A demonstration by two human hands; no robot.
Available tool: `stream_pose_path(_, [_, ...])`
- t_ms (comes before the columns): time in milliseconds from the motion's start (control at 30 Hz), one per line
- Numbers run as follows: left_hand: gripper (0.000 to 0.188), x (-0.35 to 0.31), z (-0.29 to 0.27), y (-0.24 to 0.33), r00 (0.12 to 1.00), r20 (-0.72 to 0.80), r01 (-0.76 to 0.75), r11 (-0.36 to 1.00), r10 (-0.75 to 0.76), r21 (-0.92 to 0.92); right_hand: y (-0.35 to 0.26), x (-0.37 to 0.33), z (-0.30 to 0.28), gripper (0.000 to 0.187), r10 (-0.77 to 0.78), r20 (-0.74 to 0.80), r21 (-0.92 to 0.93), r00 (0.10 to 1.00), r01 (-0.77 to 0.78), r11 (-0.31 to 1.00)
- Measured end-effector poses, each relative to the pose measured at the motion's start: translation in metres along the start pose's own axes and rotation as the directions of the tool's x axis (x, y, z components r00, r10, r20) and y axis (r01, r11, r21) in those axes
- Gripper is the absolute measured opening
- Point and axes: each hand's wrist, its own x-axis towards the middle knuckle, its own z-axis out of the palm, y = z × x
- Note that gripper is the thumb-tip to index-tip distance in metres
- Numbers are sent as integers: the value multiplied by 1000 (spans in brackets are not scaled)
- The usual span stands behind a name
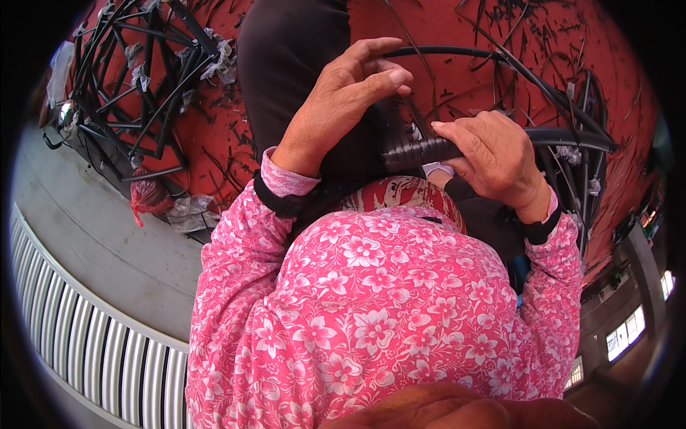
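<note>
My right hand (489, 154) is closed round a thick black tube. Its ribbed end (421, 152) sticks out to the left of my fingers, over my lap, and a smooth length of the black tube (564, 136) runs out to the right. My left hand (350, 89) is raised above my left thigh, thumb and fingers apart, with nothing visible gripped. Just past its fingertips, a thinner curved black tube (450, 50) arcs to the right; whether the fingers touch it cannot be made out.
A tangled pile of black tubes (146, 79) with plastic scraps lies at the far left. Near it sits a red plastic bag (150, 196). Black offcuts and strips cover the red floor (607, 93). More long black tubes (589, 171) lie at the right. A ridged metal panel (100, 357) stands at lower left.
</note>
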Motion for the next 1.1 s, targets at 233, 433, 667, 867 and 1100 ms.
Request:
stream_pose_path(233, [46, 3, 2, -3, 999, 29, 28, 998, -30, 50, -7, -6, 3, 52, 44, 25, -1, 999, -44, 999])
stream_pose_path(433, [45, 3, 3, -3, 994, 112, 6, 997, -15, 75, -9, -9, 5, 54, 44, 28, -12, 999, -44, 999])
stream_pose_path(667, [42, 22, 17, -20, 875, 481, -68, 968, -59, 242, -10, -8, 7, 50, 37, 15, -13, 999, -37, 999])
stream_pose_path(867, [25, 35, 15, -30, 858, 491, 78, 983, -150, 165, -11, -11, 12, 50, 58, -5, -10, 998, -58, 998])
stream_pose_path(1100, [20, 36, 13, -30, 853, 469, 182, 973, -228, 141, -13, -8, 14, 46, 66, -98, 52, 993, -61, 997])
